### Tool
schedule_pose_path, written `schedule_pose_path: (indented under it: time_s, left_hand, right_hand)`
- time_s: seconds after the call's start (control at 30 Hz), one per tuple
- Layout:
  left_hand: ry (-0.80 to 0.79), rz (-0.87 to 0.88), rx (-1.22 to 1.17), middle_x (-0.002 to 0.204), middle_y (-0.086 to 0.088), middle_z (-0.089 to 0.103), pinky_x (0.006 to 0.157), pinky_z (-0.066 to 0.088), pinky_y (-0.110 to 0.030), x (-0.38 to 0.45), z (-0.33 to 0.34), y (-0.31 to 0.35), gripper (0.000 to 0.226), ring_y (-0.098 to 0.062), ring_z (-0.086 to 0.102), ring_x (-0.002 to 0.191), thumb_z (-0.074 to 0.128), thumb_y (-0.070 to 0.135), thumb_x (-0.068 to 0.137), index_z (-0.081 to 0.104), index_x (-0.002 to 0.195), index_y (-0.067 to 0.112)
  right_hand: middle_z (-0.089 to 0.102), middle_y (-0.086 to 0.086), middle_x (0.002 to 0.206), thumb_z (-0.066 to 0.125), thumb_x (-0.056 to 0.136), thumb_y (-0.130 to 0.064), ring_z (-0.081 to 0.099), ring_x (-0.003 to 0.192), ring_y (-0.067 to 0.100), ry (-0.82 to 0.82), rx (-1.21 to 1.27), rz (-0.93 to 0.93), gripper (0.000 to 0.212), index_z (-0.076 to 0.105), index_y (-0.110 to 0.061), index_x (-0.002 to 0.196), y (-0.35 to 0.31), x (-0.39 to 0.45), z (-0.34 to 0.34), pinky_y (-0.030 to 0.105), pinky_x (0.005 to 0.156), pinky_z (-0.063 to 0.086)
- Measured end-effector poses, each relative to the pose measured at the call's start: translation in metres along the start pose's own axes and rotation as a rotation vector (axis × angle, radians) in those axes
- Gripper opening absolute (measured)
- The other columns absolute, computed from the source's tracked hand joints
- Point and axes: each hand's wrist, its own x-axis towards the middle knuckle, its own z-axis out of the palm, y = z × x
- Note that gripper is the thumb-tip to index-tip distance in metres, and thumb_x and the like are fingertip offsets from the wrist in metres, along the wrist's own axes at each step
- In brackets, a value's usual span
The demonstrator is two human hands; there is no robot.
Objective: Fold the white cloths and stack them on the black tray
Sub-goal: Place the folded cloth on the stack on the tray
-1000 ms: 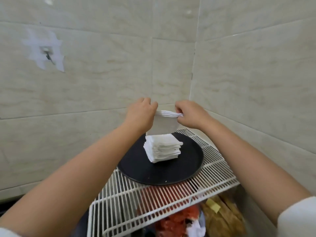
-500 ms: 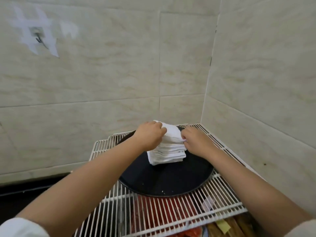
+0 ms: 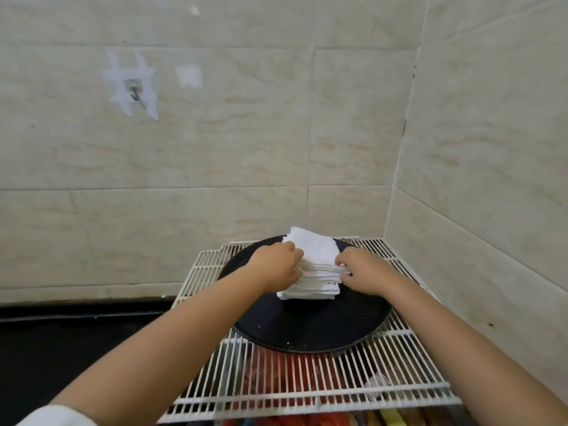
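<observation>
Head view: tiled corner, beige walls meeting at right, small hook taped up at left. White wire rack pushed into the corner, round black tray resting on it. Pile of folded white cloths on the tray's far half. Left hand pressed against the pile's left side, fingers curled. Right hand pinching the right edges. Red items dimly visible beneath the rack.

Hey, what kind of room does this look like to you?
Probably a kitchen or pantry corner: tiled walls, a white wire rack with what looks like packaged food beneath, and a black tray holding folded white cloths.
</observation>
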Motion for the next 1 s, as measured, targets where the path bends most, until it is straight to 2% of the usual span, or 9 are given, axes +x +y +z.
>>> schedule_pose_path:
  time_s: [0.07,0.1,0.3,0.4,0.67,0.83,1.0]
  left_hand:
    - [0.052,-0.102,-0.066,0.128,-0.009,0.047,0.092,0.043,-0.040,-0.011,0.002,-0.004,0.039,-0.028,0.046,0.119,0.041,0.032,0.095,0.044,0.127,0.010]
    - [0.085,-0.167,-0.094,0.127,-0.009,0.048,0.092,0.043,-0.040,-0.018,0.000,-0.008,0.038,-0.029,0.046,0.119,0.041,0.032,0.095,0.045,0.126,0.010]
    - [0.136,-0.549,-0.006,0.129,-0.013,0.048,0.094,0.042,-0.039,-0.108,-0.021,-0.068,0.033,-0.030,0.043,0.124,0.043,0.027,0.094,0.047,0.122,0.009]
    - [0.100,-0.686,0.068,0.130,-0.010,0.047,0.092,0.041,-0.038,-0.189,-0.023,-0.107,0.033,-0.029,0.041,0.124,0.040,0.027,0.096,0.046,0.124,0.011]
    - [0.005,-1.088,0.222,0.139,-0.008,0.040,0.101,0.035,-0.039,-0.475,-0.009,-0.206,0.042,-0.026,0.028,0.136,0.044,0.035,0.094,0.043,0.129,0.012]
    - [-0.089,-1.278,0.239,0.136,-0.007,0.041,0.101,0.034,-0.039,-0.650,0.000,-0.248,0.039,-0.025,0.028,0.135,0.046,0.034,0.093,0.045,0.125,0.012]
    - [-0.139,-1.422,0.203,0.138,-0.009,0.039,0.103,0.031,-0.039,-0.778,0.010,-0.281,0.037,-0.026,0.027,0.134,0.042,0.028,0.093,0.044,0.126,0.012]
  right_hand:
    - [0.051,0.008,0.127,0.048,0.090,-0.021,0.048,0.118,0.028,0.067,-0.009,-0.006,0.034,0.053,-0.015,0.123,-0.009,-0.001,-0.005,0.037,0.098,0.042]
    - [0.049,0.006,0.132,0.047,0.091,-0.023,0.045,0.123,0.027,0.099,-0.003,-0.022,0.038,0.049,-0.015,0.129,-0.018,-0.001,-0.008,0.036,0.101,0.039]
    - [0.052,0.011,0.130,0.043,0.094,-0.030,0.046,0.120,0.030,0.178,0.011,-0.267,0.038,0.051,-0.012,0.126,-0.124,0.011,-0.017,0.038,0.096,0.039]
    - [0.050,0.011,0.133,0.043,0.094,-0.032,0.045,0.123,0.030,0.207,0.047,-0.425,0.040,0.050,-0.012,0.128,-0.212,0.012,-0.018,0.039,0.098,0.038]
    - [0.050,0.009,0.132,0.041,0.095,-0.038,0.041,0.126,0.028,0.147,0.088,-0.845,0.043,0.048,-0.015,0.130,-0.498,-0.046,0.017,0.040,0.102,0.035]
    - [0.048,0.006,0.136,0.042,0.094,-0.039,0.040,0.128,0.026,0.071,0.126,-1.025,0.044,0.047,-0.017,0.132,-0.673,-0.103,0.044,0.041,0.104,0.034]
    - [0.044,0.007,0.140,0.042,0.094,-0.040,0.035,0.131,0.026,-0.001,0.097,-1.131,0.045,0.045,-0.017,0.133,-0.803,-0.142,0.067,0.044,0.107,0.030]
